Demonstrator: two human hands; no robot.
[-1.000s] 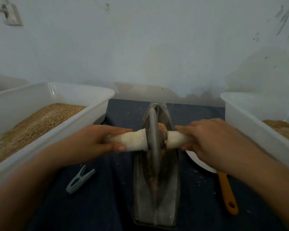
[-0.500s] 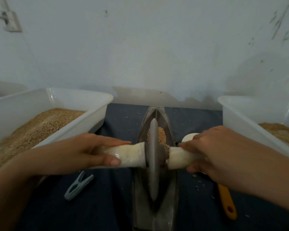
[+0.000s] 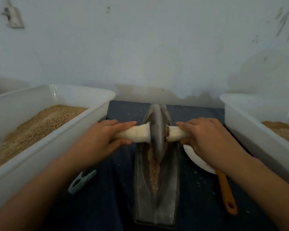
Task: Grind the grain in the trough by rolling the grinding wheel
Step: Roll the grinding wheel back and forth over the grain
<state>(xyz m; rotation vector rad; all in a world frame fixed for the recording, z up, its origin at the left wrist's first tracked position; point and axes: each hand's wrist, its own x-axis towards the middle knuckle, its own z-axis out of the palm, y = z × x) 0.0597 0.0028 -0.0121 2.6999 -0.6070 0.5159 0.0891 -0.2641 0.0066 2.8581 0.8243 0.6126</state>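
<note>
The grinding wheel (image 3: 157,135) stands on its edge in the far half of the long metal trough (image 3: 171,185); crushed grain (image 3: 154,170) lies in the groove on the near side of it; the left hand (image 3: 97,141) has its fingers wrapped round the white handle (image 3: 137,135) on the left; the right hand (image 3: 207,139) grips the other end; the trough sits on a dark desk (image 3: 113,189); a white tub (image 3: 45,144) of grain is on the left, another tub (image 3: 250,124) on the right; a clothes peg (image 3: 81,181) and an orange-handled scoop (image 3: 225,192) lie close by.

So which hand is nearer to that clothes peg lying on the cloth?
Left. The left hand holds the wheel's handle just above the clothes peg; the right hand is across the trough.
</note>
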